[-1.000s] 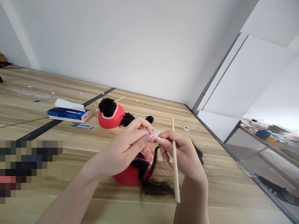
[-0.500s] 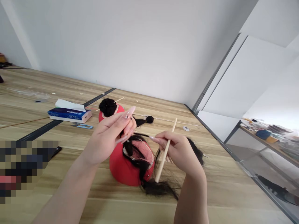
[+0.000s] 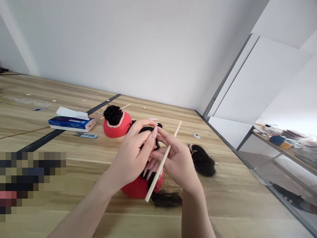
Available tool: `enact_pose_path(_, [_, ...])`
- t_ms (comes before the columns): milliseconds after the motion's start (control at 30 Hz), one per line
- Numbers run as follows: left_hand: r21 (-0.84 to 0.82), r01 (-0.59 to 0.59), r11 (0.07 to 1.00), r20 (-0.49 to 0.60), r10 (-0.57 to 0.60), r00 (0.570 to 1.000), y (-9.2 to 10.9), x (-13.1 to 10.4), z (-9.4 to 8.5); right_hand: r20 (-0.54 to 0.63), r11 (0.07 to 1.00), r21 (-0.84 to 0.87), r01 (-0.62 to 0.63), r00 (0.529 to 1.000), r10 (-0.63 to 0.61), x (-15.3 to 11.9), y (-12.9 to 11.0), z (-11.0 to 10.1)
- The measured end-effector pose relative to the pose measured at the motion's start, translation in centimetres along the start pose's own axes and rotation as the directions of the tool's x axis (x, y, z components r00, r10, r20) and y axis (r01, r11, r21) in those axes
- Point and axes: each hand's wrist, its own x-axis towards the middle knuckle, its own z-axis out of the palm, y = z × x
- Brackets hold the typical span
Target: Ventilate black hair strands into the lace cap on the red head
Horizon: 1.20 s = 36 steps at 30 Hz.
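Both hands meet above a red dome-shaped form (image 3: 135, 189) that has black hair pinned to it. My left hand (image 3: 133, 155) is closed, its thumb and fingers pressed around black hair that shows darkly between them. My right hand (image 3: 179, 162) touches the left fingertips and keeps a pale wooden stick (image 3: 158, 173) slanting across its thumb and fingers. A loose tail of black hair (image 3: 167, 200) trails from the form onto the table. The hands cover most of the form's top and the upper hair.
Farther back, another red form (image 3: 115, 131) carries a black hair bun (image 3: 112, 114) with a thin stick through it. A tissue box (image 3: 71, 123) and a blue cutter (image 3: 88, 135) lie left. A bundle of black hair (image 3: 203, 162) lies right, before a cluttered shelf (image 3: 284, 145).
My hands have come together over the form: the left moved right and down, the right moved left with the stick. The rear red form and the right-hand hair bundle are now less covered.
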Motion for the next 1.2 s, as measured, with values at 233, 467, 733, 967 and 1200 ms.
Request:
enact_pose_path(233, [-0.338,0.155,0.928,-0.048,-0.182,0.982,0.3,0.2,-0.3,0.059,0.993,0.116,0.002,0.998,-0.009,0.2,0.1,0.7])
enact_pose_path(467, [-0.676,0.340,0.654,0.150,-0.329,0.932,0.4,-0.2,0.6,0.056,0.993,-0.005,0.118,0.992,-0.118,0.4,0.6,0.8])
enact_pose_path(733, [-0.900,0.201,0.387,0.072,-0.322,0.944,0.6,0.8,-0.2,0.052,0.997,0.018,0.070,0.996,-0.071,0.2,0.4,0.2])
enact_pose_path(967, [-0.772,0.178,0.610,-0.042,-0.329,0.943,-1.3,1.5,-2.0,-0.048,0.990,-0.102,0.096,0.994,-0.101,0.2,0.9,-1.6])
enact_pose_path(1200, [0.153,0.118,0.981,-0.434,-0.041,0.900,-3.8,1.0,-5.0,-0.224,0.972,-0.226,0.068,0.967,-0.120,0.1,0.9,-5.1])
